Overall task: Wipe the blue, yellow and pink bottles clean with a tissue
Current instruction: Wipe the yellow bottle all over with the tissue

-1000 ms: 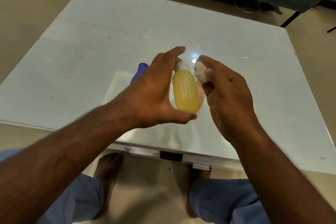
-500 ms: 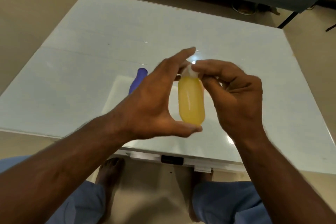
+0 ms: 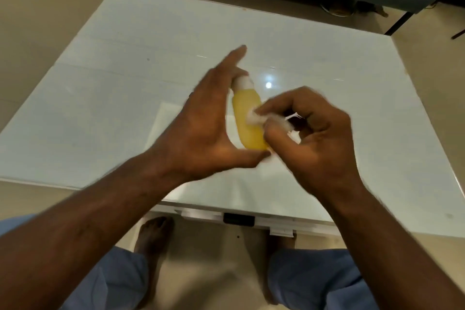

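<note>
While left hand point(image 3: 201, 118) grips yellow bottle point(image 3: 247, 118), right hand point(image 3: 309, 131) pinches tissue point(image 3: 254, 117) against it.

No writing, label, brand, number or sign can be read anywhere. The yellow bottle point(image 3: 247, 118) shows a plain body and a plain white cap, and the counter point(image 3: 125, 63) beneath it carries no print or marking.
</note>
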Demonstrator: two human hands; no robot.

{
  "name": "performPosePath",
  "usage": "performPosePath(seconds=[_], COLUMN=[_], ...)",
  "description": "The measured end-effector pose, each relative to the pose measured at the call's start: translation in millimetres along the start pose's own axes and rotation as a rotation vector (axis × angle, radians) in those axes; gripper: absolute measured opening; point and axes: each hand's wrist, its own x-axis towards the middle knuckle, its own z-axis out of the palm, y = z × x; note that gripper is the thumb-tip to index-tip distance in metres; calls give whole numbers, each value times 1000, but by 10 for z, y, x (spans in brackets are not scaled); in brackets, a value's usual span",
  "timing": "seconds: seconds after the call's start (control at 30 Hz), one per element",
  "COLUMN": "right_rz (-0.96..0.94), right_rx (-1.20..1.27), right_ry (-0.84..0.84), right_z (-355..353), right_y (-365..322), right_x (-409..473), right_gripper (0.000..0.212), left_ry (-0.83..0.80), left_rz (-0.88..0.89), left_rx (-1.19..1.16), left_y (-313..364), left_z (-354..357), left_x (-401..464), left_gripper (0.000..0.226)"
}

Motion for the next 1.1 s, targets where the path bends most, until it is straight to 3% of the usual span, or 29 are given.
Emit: performPosePath(seconds=[0.1, 0.23, 0.3, 0.43, 0.5, 0.63, 0.83, 1.0, 1.1], right_rz=[-119, -98, -92, -197, -212, -187, -241, -203, -189], right_rx=[-84, -135, -142, -134, -178, -279, -196, -323, -255], right_ry=[-123, 50, 70, -106, -137, -1, -144, -14, -43], right_z=[42, 6, 3, 93, 111, 65, 123, 57, 39], right_y=[-31, 61, 63, -32, -2, 79, 3, 95, 78], right_x=[-48, 47, 63, -66, -71, 34, -68, 22, 11], right_gripper=[17, 19, 21, 16, 14, 15, 15, 12, 16], left_ry=[10, -169, -143, -1, -46, -192, -49, -178, -170], left_rz=[3, 50, 45, -17, 17, 80, -1, 88, 48], left_rx=[59, 82, 52, 62, 113, 131, 153, 212, 142], left_y=[-50, 107, 110, -33, -34, 71, -47, 136, 115], left_z=[-76, 126, 153, -3, -2, 178, -9, 178, 180], left_x=[13, -124, -107, 23, -8, -101, 32, -122, -90], left_gripper=[133, 132, 133, 133, 131, 133, 133, 137, 137])
